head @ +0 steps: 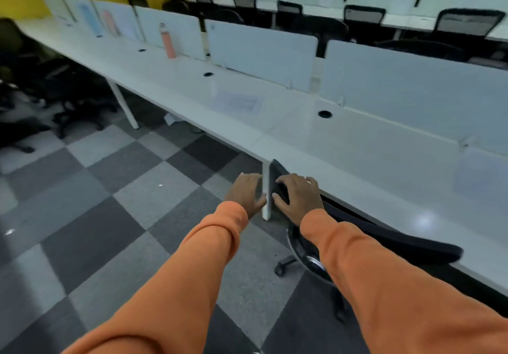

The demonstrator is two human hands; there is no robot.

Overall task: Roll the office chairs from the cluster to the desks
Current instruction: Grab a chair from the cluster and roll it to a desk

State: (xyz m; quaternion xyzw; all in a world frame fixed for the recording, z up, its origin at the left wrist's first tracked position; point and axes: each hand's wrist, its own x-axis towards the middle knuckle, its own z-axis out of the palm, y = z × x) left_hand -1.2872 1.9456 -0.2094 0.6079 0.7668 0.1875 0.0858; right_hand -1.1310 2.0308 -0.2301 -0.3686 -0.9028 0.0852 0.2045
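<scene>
A black office chair (412, 246) stands at the right with its seat tucked under the long white desk (357, 161). The chair's wheeled base (283, 267) shows below my right sleeve. My right hand (298, 197) rests flat on the upper edge of the chair's backrest (276, 173), fingers spread. Just left of a white desk leg (265, 210), my left hand (246, 194) is held with relaxed fingers and grips nothing. The cluster of black chairs (41, 84) stands at the far left on the floor.
White divider panels (261, 51) run along the back of the desk. An orange bottle (168, 42) and a paper sheet (236, 102) are on the desk. More black chairs (464, 24) line the rows behind. Grey checkered carpet (123, 202) stretches to the left.
</scene>
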